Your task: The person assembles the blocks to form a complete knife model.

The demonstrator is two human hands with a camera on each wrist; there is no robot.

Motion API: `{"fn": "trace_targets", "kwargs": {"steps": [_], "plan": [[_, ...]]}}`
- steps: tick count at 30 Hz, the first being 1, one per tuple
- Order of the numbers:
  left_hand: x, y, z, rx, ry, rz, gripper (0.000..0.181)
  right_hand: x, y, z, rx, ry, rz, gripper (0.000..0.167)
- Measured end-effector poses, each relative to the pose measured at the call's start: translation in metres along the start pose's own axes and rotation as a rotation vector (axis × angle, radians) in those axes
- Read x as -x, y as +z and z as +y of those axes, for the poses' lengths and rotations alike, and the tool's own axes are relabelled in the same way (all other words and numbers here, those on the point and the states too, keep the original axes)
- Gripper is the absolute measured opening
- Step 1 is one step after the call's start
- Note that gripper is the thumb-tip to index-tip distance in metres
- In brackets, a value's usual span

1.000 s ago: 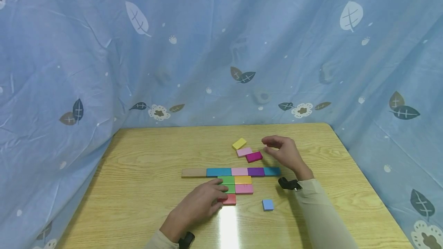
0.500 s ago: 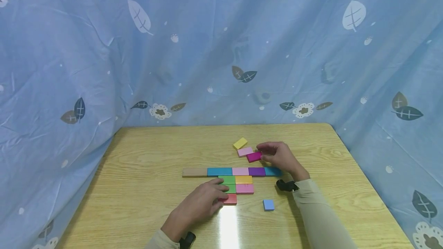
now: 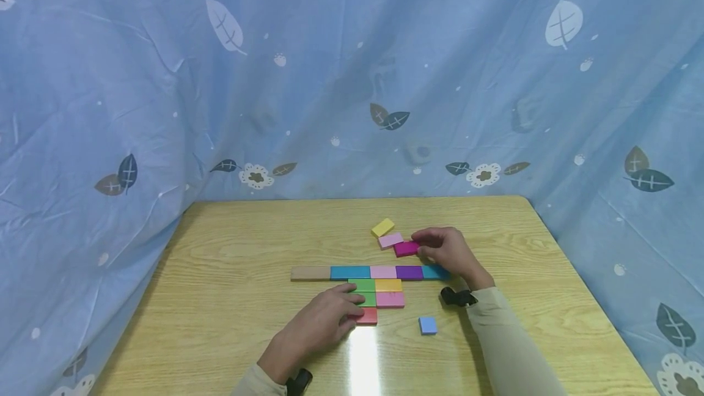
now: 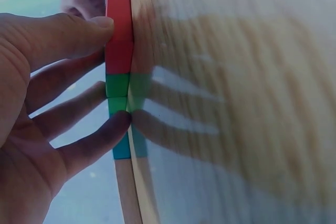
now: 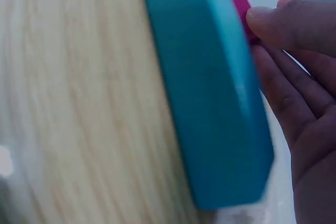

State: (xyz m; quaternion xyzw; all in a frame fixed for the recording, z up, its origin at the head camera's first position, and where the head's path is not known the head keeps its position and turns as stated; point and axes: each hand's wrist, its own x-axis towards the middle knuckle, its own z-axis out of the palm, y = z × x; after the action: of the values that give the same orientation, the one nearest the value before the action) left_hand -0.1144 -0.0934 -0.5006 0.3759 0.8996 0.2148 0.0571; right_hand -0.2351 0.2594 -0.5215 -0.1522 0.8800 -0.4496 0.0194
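Beyond the long row point(image 3: 383, 272), on the worktop point(image 3: 236, 237), lies the magenta block point(image 3: 405, 249), its right end pinched in the fingers of the right hand point(image 3: 450, 253). It is best raised straight up, so that neither the far pink block point(image 3: 389, 241) at its left nor the row is nudged. The green blocks point(image 3: 364, 286) and red block point(image 3: 368, 316) are touched by the left hand point(image 3: 319, 319), its fingers spread and relaxed; only light pressure is needed there.
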Motion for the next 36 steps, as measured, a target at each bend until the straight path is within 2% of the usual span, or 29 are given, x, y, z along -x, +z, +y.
{"fn": "trace_targets", "kwargs": {"steps": [5,11,18,22,30,33,36], "plan": [[-0.001,-0.001,0.0,0.001,-0.01,-0.009,0.021,0.017,-0.008,-0.008,-0.004,0.013,0.065,0.029],[-0.001,-0.003,0.002,-0.003,0.002,-0.001,0.02,0.054,-0.011,-0.025,-0.023,0.035,0.136,0.028],[0.0,-0.003,0.0,-0.008,0.015,0.01,0.018,0.098,-0.002,-0.042,-0.049,0.024,0.18,0.027],[0.0,-0.002,0.0,0.003,0.005,0.005,0.019,0.115,0.007,-0.051,-0.066,0.034,0.171,0.026],[-0.001,-0.002,-0.001,0.017,-0.011,-0.008,0.02,0.13,0.033,-0.057,-0.122,-0.043,0.139,0.027],[-0.002,-0.003,0.0,0.016,-0.008,-0.008,0.02,0.129,0.042,-0.06,-0.082,-0.085,0.142,0.028],[-0.003,-0.003,0.001,0.007,-0.004,-0.014,0.02,0.128,0.049,-0.063,0.02,-0.136,0.147,0.031]]}}
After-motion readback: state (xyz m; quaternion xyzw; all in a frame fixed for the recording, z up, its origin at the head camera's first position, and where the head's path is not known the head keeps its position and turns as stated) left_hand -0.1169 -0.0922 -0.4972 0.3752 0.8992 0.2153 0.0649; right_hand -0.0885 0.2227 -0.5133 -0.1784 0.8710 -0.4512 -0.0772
